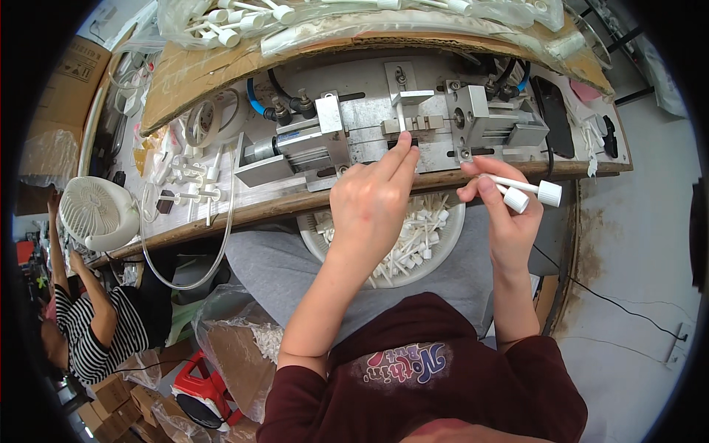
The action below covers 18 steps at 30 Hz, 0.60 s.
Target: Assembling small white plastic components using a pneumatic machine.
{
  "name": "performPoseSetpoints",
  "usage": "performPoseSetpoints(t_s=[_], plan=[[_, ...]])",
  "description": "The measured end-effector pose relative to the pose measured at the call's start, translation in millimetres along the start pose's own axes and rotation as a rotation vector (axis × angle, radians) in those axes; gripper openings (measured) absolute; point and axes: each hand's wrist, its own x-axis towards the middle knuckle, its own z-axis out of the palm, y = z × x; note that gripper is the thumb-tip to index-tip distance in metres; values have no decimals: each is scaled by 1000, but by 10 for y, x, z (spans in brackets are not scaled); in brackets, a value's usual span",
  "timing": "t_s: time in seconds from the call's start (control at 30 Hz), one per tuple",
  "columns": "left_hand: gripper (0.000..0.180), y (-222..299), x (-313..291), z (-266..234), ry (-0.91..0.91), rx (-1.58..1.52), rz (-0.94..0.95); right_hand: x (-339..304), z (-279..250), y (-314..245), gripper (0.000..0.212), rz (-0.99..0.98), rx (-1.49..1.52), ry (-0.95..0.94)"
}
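Observation:
My left hand (pixel 373 196) reaches over the bench edge, its index and middle fingers stretched toward the middle fixture. Their tips meet the near end of a thin white plastic stick (pixel 401 117), which lies in a small metal holder (pixel 427 124); the thumb is hidden beneath. To the right, my right hand (pixel 506 214) is closed around two white plastic sticks with ribbed caps (pixel 548 193), caps pointing right. Metal clamps with cylinders flank the holder: the left clamp (pixel 310 136) and the right clamp (pixel 491 122).
A white basket (pixel 454 240) of many capped sticks rests on my lap below the bench edge. Cardboard (pixel 188 85) with more capped sticks overhangs the back. A phone (pixel 552 114) lies at right, a fan (pixel 100 214) stands left. Another person (pixel 103 325) works at far left.

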Motion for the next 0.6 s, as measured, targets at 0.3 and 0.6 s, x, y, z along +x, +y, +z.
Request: performPoseSetpoints(t_s=[0.3, 0.6], plan=[[27, -36, 32, 29, 30, -39, -20, -21, -12, 11, 21, -108, -238, -28], [57, 128, -38, -353, -192, -982, -135, 114, -50, 42, 32, -749, -856, -49]])
